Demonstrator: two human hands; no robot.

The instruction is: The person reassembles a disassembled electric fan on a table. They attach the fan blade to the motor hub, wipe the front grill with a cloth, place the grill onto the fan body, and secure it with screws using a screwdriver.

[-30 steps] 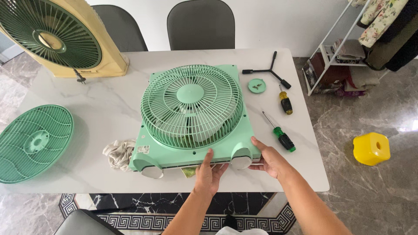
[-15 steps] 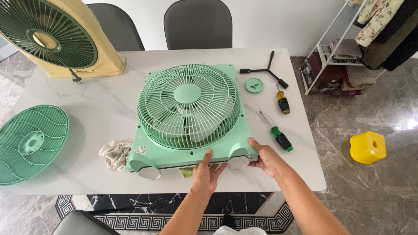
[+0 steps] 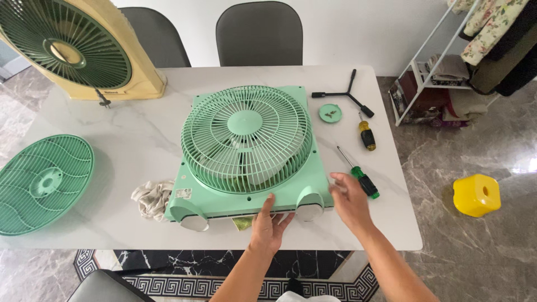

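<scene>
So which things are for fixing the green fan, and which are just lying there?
In use: green fan, left hand on its edge, right hand by the green screwdriver, screw lid.
Lying about: yellow fan, loose grille, rag, yellow stool.

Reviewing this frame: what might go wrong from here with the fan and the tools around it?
1. The green fan has its near edge close to the table edge, steadied only by the left hand; it may slide off.
2. The right hand hovers beside the green screwdriver, which might get knocked and roll off the table.
3. Small screws lie in the open cap; a bump could scatter them.
</scene>
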